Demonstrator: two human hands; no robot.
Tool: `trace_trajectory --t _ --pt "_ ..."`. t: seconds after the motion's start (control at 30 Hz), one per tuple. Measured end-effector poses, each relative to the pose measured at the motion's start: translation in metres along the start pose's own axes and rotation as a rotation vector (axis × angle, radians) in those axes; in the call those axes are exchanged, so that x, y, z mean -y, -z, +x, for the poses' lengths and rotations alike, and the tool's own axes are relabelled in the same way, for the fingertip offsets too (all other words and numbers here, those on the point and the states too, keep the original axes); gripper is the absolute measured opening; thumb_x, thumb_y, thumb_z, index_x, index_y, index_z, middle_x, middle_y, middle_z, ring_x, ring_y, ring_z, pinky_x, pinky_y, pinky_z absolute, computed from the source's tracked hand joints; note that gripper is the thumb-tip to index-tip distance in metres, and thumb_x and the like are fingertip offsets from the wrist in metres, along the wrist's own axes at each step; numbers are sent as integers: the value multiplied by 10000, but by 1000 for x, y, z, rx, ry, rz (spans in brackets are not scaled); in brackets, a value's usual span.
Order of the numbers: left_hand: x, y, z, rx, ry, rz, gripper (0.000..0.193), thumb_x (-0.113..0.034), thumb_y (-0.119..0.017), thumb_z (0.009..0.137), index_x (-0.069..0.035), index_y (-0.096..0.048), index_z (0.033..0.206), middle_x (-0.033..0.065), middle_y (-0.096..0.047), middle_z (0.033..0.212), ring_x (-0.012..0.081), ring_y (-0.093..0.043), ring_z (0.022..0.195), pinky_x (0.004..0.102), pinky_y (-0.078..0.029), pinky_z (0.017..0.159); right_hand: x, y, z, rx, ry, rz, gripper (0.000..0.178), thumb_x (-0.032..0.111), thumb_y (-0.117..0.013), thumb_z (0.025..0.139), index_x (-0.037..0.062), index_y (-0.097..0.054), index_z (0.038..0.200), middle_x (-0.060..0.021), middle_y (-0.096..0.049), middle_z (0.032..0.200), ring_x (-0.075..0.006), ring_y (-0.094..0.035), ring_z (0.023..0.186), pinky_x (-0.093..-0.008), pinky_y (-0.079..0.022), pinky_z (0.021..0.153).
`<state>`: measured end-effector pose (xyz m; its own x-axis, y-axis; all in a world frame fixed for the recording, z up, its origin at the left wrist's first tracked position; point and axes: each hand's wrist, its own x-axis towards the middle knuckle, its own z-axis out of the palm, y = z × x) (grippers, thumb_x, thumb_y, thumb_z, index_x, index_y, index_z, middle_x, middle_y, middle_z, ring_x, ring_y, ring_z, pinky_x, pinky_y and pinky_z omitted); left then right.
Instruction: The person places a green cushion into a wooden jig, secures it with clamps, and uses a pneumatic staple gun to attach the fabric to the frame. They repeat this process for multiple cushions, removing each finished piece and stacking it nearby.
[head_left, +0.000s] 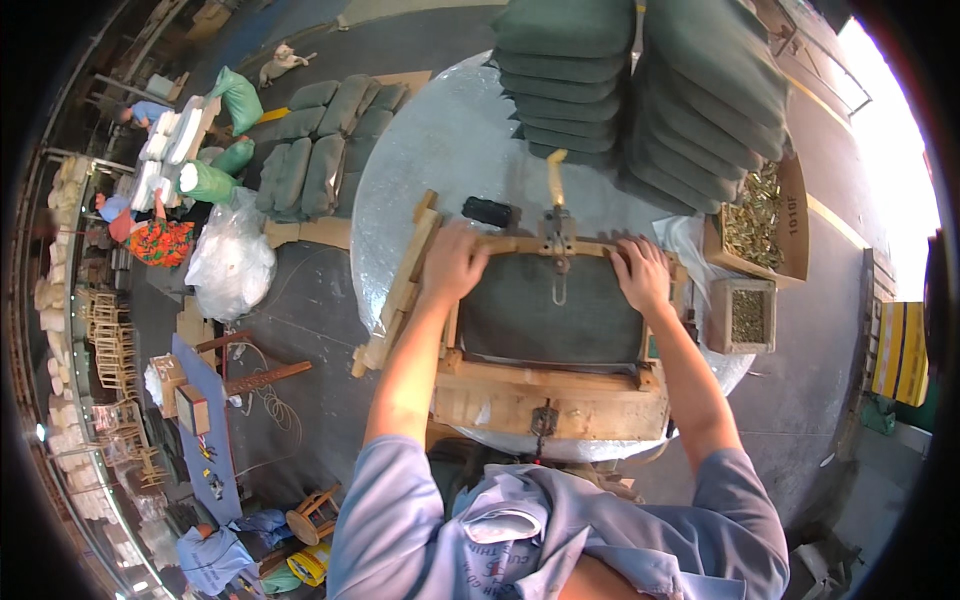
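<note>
In front of me a wooden frame (540,376) encloses a dark green padded panel (550,310). My left hand (455,262) is closed over its far left corner. At the far right corner my right hand (642,272) grips the wood, fingers bent over the bar. Between my hands, a metal toggle clamp (558,235) sits on the far bar, its yellow handle (556,178) pointing away from me. A second metal clamp (544,420) is on the near wooden board. Just beyond my left hand lies a small black object (487,211). My palms hide the frame's far corners.
The frame rests on a plastic-covered round table (430,150). Two tall stacks of dark green cushions (710,95) stand behind. At right are a cardboard box (795,225) of small metallic pieces and a smaller box (765,335). Wooden bars (405,285) lie left. Co-workers (160,240) are farther left.
</note>
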<state>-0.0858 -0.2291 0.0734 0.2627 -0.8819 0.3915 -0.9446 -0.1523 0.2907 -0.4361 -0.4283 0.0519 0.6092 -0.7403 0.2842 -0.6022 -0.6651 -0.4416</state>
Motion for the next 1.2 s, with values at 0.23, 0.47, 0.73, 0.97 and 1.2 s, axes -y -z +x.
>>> trace_trajectory --t 0.23,0.47,0.73,0.97,1.2 --pt "-8 -48 0 262 -49 -15 432 -379 -648 1049 -135 -670 1405 136 -671 1406 365 -580 1393 615 -364 1227 4 -12 3 81 -60 -197 292 340 -648 1050 122 -715 1234 -122 -724 1195 -372 -634 1230 -524 -434 1118" --pt "2 -56 -2 172 -110 30 395 -387 -606 1062 -133 -690 1353 122 -699 1301 347 -606 1314 587 -400 1170 2 -20 2 43 0 -271 240 304 -615 1052 136 -706 1197 -123 -705 1142 -368 -648 1129 -512 -463 1084" --pt "21 -66 -12 -43 -137 -40 371 -354 -606 1066 -110 -716 1323 116 -724 1266 356 -649 1226 580 -423 1141 108 -5 -94 -225 -330 63 461 161 -751 965 94 -593 1392 -222 -585 1448 -445 -545 1372 -520 -451 1163" --pt "-87 21 -131 354 -546 -481 261 -344 -782 932 -127 -763 1077 67 -750 1050 288 -663 1090 460 -512 910 246 -11 -357 -328 -1001 167 342 157 -730 959 40 -659 1272 -190 -682 1213 -364 -646 1142 -443 -518 1015" --pt "-127 47 -141 779 -534 -24 433 -471 -790 936 -78 -767 1118 86 -775 1148 287 -656 1160 456 -489 946 315 -80 -432 -352 -1222 418 420 232 -773 940 39 -664 1297 -177 -716 1236 -337 -689 1114 -453 -548 1003"
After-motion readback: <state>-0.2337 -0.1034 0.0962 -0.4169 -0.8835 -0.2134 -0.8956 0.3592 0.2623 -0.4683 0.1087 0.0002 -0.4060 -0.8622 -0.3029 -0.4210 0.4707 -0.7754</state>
